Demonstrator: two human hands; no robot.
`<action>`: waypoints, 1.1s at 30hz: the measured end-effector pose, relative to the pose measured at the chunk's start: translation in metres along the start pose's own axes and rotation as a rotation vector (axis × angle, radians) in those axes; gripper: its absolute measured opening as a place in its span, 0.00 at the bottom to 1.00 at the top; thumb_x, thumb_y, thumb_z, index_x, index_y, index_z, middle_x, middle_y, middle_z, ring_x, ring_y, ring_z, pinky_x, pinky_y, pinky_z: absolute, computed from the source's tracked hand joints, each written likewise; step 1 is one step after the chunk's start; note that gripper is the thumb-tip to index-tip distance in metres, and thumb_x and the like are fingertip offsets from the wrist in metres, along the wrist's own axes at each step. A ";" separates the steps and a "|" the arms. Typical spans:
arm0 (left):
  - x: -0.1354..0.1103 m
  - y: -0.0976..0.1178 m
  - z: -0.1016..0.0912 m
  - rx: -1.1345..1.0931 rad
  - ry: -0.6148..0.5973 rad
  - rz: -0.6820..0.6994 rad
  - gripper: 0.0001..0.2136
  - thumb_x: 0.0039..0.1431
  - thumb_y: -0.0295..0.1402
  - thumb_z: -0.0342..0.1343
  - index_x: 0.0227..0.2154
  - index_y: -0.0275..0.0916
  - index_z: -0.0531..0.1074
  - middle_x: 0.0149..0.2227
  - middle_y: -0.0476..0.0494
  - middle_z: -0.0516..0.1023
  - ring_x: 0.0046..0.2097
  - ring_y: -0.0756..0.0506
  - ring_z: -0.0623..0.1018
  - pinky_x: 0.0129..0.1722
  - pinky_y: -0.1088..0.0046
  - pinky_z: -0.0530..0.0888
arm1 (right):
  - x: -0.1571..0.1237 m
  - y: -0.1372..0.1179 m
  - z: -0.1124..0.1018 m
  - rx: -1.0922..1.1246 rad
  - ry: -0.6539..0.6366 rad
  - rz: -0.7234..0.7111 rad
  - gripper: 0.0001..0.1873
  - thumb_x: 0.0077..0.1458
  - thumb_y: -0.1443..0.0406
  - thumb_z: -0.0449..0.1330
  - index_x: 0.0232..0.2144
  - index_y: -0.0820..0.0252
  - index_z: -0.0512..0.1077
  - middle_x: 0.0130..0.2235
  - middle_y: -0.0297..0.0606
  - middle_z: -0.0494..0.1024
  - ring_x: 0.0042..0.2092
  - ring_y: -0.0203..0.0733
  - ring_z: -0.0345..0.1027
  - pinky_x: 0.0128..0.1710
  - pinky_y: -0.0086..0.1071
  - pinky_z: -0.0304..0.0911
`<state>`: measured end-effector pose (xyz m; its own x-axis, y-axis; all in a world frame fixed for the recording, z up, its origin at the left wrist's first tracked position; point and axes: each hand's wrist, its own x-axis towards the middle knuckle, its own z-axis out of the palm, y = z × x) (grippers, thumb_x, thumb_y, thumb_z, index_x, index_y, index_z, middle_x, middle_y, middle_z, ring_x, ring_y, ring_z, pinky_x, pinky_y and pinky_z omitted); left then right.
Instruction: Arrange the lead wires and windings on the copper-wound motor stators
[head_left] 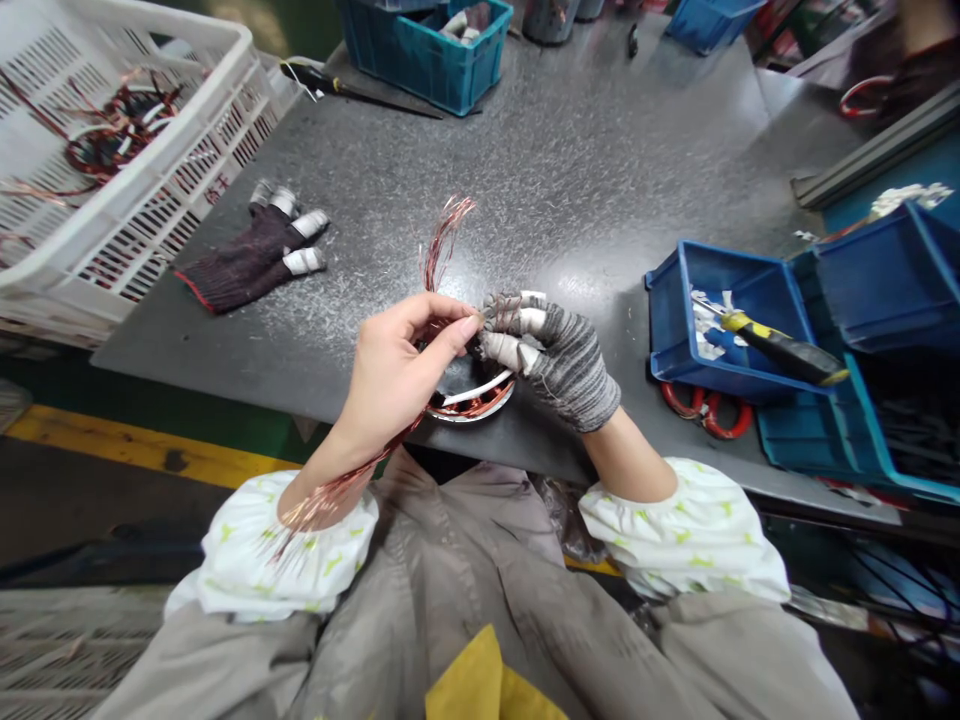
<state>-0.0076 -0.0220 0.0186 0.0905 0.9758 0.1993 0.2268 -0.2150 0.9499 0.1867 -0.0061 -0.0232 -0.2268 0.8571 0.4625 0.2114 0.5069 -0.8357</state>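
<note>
Copper-wound ring [484,406], one: lower centre of frame, on grey worktable [570,160], loose strands above and lower left. Left hand [401,355], bare: thumb and fingertips pinched together over the ring; item between them too small to tell. Right hand [559,350], grey glove, taped fingers: at the ring's right; grip cannot be told. White crate [251,115], upper left: red marking [216,190], illegible.

Striped dk/lt grey on R glove [576,362]; coppery red on wires [436,252]; white w/ lime-grn motifs on sleeve covers [686,535].
</note>
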 end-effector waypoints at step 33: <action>-0.001 -0.010 0.000 -0.060 -0.038 0.007 0.10 0.63 0.39 0.64 0.39 0.43 0.68 0.33 0.48 0.80 0.36 0.47 0.81 0.39 0.71 0.77 | -0.001 -0.007 0.000 0.054 -0.019 0.122 0.18 0.62 0.47 0.67 0.43 0.51 0.86 0.45 0.37 0.85 0.48 0.46 0.79 0.56 0.42 0.73</action>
<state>-0.0099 -0.0211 0.0091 0.1289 0.9717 0.1981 0.1675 -0.2182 0.9614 0.1852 -0.0100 -0.0179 -0.2204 0.9101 0.3510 0.1874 0.3926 -0.9004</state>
